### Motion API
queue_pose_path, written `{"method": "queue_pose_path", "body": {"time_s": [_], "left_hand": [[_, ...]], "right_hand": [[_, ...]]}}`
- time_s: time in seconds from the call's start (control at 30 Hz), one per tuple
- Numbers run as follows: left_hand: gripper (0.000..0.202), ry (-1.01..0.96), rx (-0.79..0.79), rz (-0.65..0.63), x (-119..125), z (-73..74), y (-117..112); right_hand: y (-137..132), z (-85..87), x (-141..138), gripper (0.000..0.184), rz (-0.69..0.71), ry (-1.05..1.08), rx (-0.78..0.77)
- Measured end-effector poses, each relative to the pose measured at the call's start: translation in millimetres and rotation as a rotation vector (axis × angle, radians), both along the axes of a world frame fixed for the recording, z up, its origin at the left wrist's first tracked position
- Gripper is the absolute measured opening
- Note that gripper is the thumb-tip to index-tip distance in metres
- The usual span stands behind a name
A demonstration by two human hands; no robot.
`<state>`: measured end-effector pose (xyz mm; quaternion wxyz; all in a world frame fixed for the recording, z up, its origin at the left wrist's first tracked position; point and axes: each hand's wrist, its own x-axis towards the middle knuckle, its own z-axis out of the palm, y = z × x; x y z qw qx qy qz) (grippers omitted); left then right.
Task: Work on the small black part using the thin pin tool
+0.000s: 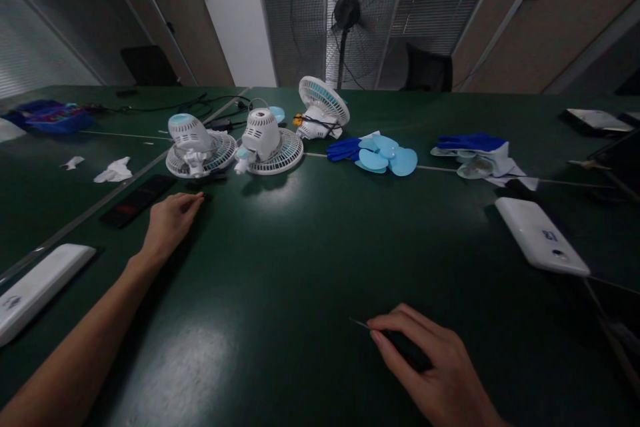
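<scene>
My right hand (435, 360) is closed around the dark handle of a small screwdriver (407, 349) above the near right of the table. The tool's thin metal shaft points left past my fingertips. Reaching out at the left, my left hand (173, 219) has its fingers pressed together low over the tabletop. Whatever they may pinch is too small or dark to make out. Just beyond those fingers lies a thin dark object (206, 181), and a black phone (137, 200) lies beside the hand. Two small white fans (197, 143) rest grille-down behind it.
A third small fan (320, 110) stands tilted farther back. Light-blue fan blades (386, 155) lie against a blue glove (343, 149). More gloves (473, 150) lie right. White device cases sit at the right (540, 233) and left (45, 287). Crumpled tissue (114, 170) lies left.
</scene>
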<state>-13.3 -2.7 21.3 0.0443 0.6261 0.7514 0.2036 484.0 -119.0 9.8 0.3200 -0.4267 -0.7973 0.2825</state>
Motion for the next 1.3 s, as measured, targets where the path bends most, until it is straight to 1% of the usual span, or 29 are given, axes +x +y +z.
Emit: {"method": "queue_pose_path", "body": {"time_s": [0.07,0.13,0.2,0.23,0.27,0.3,0.33,0.37,0.4,0.47,0.53,0.57,0.67,0.77,0.87,1.0,1.13,1.3], "left_hand": [[0.053,-0.097,-0.040,-0.026,9,2.8,0],[0.048,-0.190,-0.108,-0.106,33,3.6,-3],[0.035,-0.271,-0.179,-0.245,73,1.9,-14],[0.027,-0.313,-0.214,-0.345,98,0.3,-21],[0.022,-0.372,-0.239,-0.503,123,-1.3,-30],[0.019,-0.402,-0.251,-0.634,148,-2.6,-39],[0.018,-0.414,-0.280,-0.745,171,-3.6,-48],[0.019,-0.437,-0.280,-0.828,191,-4.2,-56],[0.020,-0.467,-0.277,-0.879,207,-4.3,-63],[0.016,-0.518,-0.295,-0.899,228,-3.5,-71],[0.017,-0.551,-0.328,-0.897,237,-2.3,-74],[0.019,-0.559,-0.337,-0.917,239,-1.8,-74],[0.021,-0.549,-0.297,-1.018,240,-1.8,-74],[0.024,-0.516,-0.250,-1.059,239,-4.9,-76],[0.025,-0.500,-0.231,-1.073,238,-9.2,-78],[0.032,-0.498,-0.230,-1.055,237,-12.5,-79],[0.019,-0.509,-0.264,-1.039,237,-11.3,-79],[0.017,-0.504,-0.291,-1.050,237,-8.5,-78]], "right_hand": [[0,0.7,0,0.013,0.002,-0.002,-0.017],[0,0.5,0,0.013,0.004,-0.007,-0.037],[-1,-0.4,1,0.013,0.007,-0.007,-0.048],[-1,-0.9,1,0.012,0.004,-0.002,-0.050],[-1,-1.5,1,0.012,-0.001,0.006,-0.052],[-2,-1.8,1,0.012,-0.003,0.014,-0.055],[-2,-2.0,0,0.012,-0.012,0.018,-0.061],[-2,-1.9,0,0.012,-0.018,0.021,-0.065],[-3,-1.6,0,0.013,-0.023,0.021,-0.068],[-4,-0.5,0,0.013,-0.029,0.023,-0.070],[-4,0.6,0,0.013,-0.036,0.031,-0.068],[-4,1.0,0,0.013,-0.039,0.035,-0.066],[-3,0.8,0,0.013,-0.046,0.041,-0.044],[-2,-0.1,1,0.014,-0.042,0.033,-0.026],[-3,-0.6,3,0.015,-0.038,0.011,-0.021],[-3,-0.1,3,0.015,-0.030,-0.015,0.005],[-2,-0.7,2,0.016,-0.012,-0.046,0.014],[-3,-3.2,1,0.016,0.007,-0.073,0.038]]}}
